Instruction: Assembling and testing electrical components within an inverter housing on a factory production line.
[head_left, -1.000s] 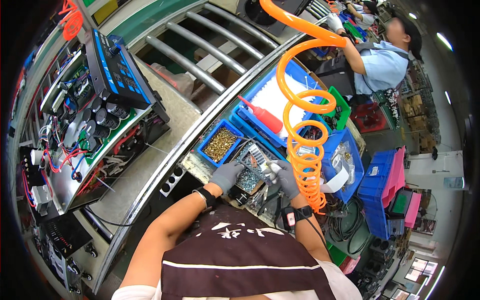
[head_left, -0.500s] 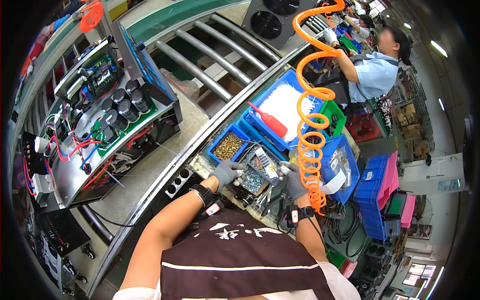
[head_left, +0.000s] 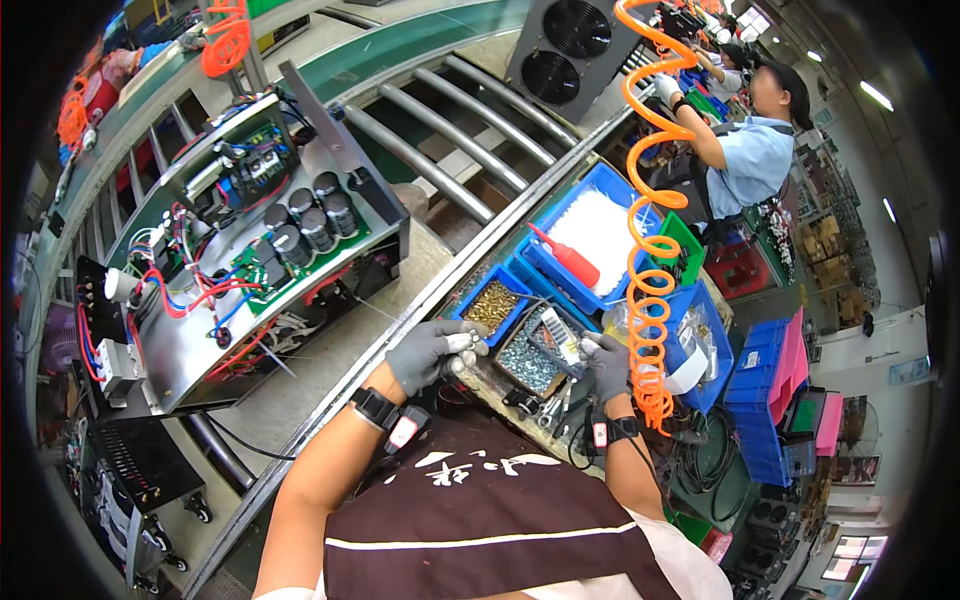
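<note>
My left hand (head_left: 425,357), in a grey glove with pale fingertips, is closed in a pinch beside the screw bins. Something small and silvery shows at its fingertips, too small to name. My right hand (head_left: 607,368), gloved alike, has its fingers curled together at the right side of a dark small-parts box (head_left: 558,340) with a white-labelled item in it; what the fingers hold, if anything, is hidden. Between the hands lies an open box of silvery fasteners (head_left: 527,366). Behind my left fingertips stands a blue bin of brass-coloured fasteners (head_left: 492,306).
A large open electronics chassis (head_left: 270,270) sits to the left on the roller conveyor (head_left: 450,127). A coiled orange air hose (head_left: 650,290) hangs by my right hand. Beyond are a blue bin of white pieces (head_left: 595,235) with a red bottle (head_left: 568,262), and a co-worker (head_left: 745,155).
My left hand has drawn away from the silvery fasteners toward the left, its fingers now pinched and raised. My right hand stays beside the parts box. The whole view has shifted slightly.
</note>
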